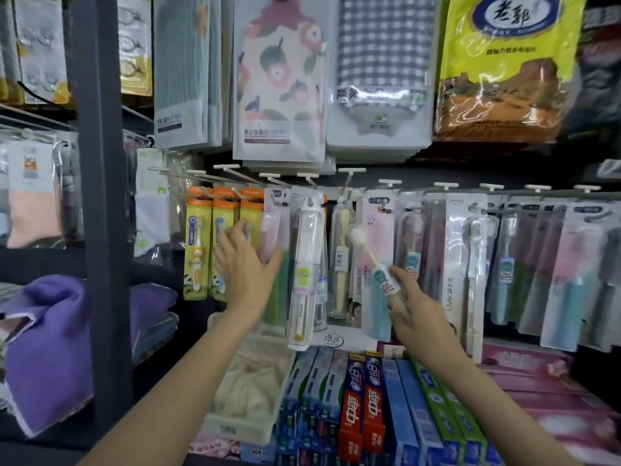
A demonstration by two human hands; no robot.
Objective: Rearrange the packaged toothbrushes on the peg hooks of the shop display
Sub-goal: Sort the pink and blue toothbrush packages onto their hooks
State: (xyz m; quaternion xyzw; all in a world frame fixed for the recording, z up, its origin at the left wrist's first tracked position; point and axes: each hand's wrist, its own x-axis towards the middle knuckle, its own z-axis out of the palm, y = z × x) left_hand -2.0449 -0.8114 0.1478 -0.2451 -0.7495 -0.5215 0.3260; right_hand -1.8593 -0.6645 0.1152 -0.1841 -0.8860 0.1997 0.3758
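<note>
Toothbrush [373, 264] in right hand [415, 309], tilted, head pointing up-left.

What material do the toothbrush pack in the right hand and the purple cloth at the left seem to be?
Toothbrush pack, held by the right hand: likely clear glossy plastic, the brush shows through. Purple cloth: soft matte fabric, probably a towel; it folds and sags.

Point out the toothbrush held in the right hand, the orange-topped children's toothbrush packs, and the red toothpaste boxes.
Toothbrush in right hand [369, 257]: head view, on its pale yellow neck.
Orange-topped children's toothbrush packs [198, 250]: head view, on the leftmost pack's yellow card.
Red toothpaste boxes [364, 412]: head view, on the red faces.
</note>
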